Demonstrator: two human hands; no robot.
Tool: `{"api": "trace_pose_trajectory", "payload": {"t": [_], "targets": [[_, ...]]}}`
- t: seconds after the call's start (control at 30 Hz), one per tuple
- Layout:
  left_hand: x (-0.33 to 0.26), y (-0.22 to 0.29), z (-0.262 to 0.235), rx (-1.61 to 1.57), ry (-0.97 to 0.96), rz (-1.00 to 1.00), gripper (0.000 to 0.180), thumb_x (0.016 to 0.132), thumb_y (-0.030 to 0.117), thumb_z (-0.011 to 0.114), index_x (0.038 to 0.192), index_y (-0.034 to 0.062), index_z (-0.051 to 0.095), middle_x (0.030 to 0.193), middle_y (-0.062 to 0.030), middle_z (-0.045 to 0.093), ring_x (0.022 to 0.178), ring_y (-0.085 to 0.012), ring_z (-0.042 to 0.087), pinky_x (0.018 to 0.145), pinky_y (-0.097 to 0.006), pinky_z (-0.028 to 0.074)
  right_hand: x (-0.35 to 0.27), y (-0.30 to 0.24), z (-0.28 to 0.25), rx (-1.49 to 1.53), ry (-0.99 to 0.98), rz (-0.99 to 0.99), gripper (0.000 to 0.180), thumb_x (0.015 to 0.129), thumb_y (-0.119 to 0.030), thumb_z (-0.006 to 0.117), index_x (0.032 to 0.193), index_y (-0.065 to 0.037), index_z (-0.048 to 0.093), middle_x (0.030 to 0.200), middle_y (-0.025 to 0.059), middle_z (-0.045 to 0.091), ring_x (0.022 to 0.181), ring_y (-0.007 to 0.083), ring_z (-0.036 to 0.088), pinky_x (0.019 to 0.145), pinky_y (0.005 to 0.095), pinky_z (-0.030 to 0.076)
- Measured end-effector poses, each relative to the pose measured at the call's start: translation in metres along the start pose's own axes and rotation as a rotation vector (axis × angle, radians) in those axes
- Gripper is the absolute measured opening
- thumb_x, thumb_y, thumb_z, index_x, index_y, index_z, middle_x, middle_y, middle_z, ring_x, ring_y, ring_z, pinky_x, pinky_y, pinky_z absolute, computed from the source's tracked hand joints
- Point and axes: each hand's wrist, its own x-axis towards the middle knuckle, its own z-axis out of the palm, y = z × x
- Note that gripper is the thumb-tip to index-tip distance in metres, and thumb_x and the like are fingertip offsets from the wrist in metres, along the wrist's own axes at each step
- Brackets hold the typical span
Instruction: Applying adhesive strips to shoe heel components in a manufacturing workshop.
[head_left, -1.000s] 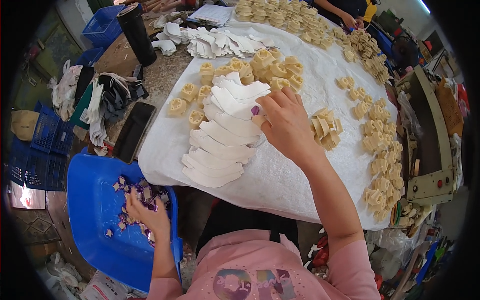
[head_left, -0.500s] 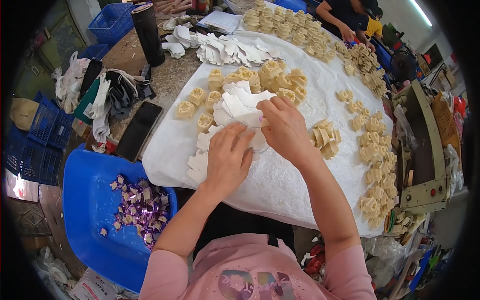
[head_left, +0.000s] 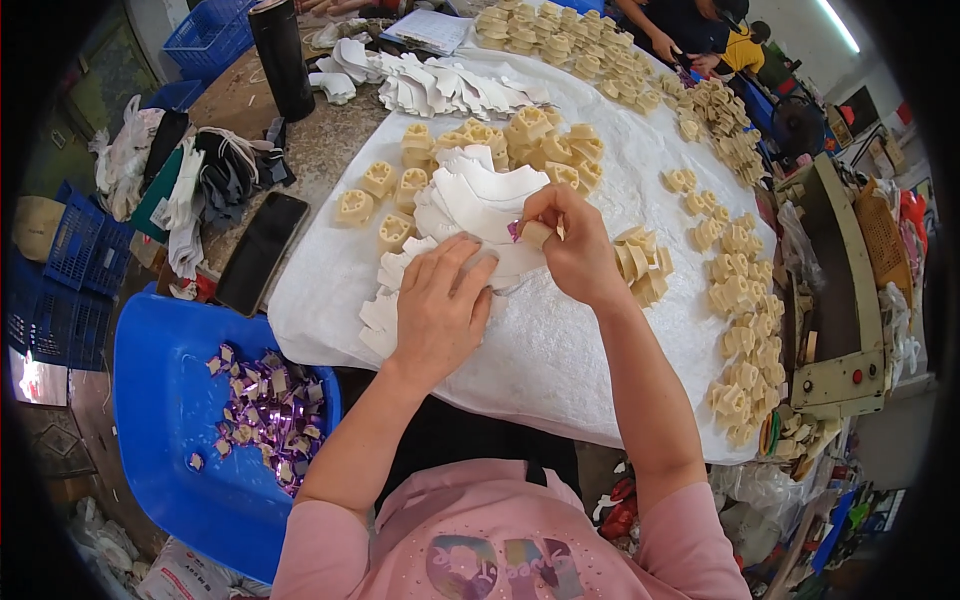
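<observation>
The white-covered surface (head_left: 570, 370) lies bare from the overlapping white strips (head_left: 490, 195) to its near edge. The left hand (head_left: 437, 310) rests on them, fingers loosely spread; the right hand (head_left: 577, 245) pinches a small purple piece (head_left: 515, 230). Beige moulded pieces (head_left: 540, 135) crowd behind.

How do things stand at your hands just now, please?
Left hand spread on white pieces. Right hand pinching small purple piece over them. Beige pieces crowd the white pieces' far end.
</observation>
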Motion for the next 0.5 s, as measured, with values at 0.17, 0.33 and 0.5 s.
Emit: {"api": "trace_pose_trajectory", "payload": {"t": [0.17, 0.33, 0.5], "targets": [[0.0, -0.001, -0.001, -0.005, -0.016, 0.0, 0.039, 0.066, 0.0, 0.067, 0.104, 0.0059, 0.061, 0.115, -0.0112, 0.053, 0.11, -0.0284, 0.052, 0.09, -0.04, 0.039, 0.006, -0.007, -0.005, -0.592, -0.055, -0.395, 0.016, 0.075, 0.005, 0.057, 0.09, -0.002, 0.058, 0.09, 0.0104, 0.056, 0.099, 0.027, 0.049, 0.084, 0.0377, 0.04], [-0.002, -0.001, -0.001, 0.004, -0.023, -0.002, 0.04, 0.067, 0.0, 0.067, 0.106, 0.0056, 0.06, 0.115, -0.0114, 0.053, 0.112, -0.0287, 0.051, 0.09, -0.04, 0.038, 0.011, -0.011, -0.002, -0.802, -0.141, -0.318, 0.01, 0.074, -0.001, 0.057, 0.084, -0.004, 0.059, 0.089, 0.0093, 0.055, 0.096, 0.0266, 0.049, 0.082, 0.0391, 0.04], [-0.001, -0.001, -0.001, 0.006, -0.022, 0.01, 0.039, 0.067, 0.0, 0.066, 0.105, 0.006, 0.06, 0.115, -0.0112, 0.053, 0.112, -0.0284, 0.051, 0.09, -0.039, 0.038, 0.012, -0.016, -0.001, -0.852, -0.14, -0.323, 0.016, 0.069, 0.006, 0.055, 0.08, -0.005, 0.057, 0.087, 0.008, 0.054, 0.095, 0.0261, 0.048, 0.081, 0.0363, 0.039]]}}
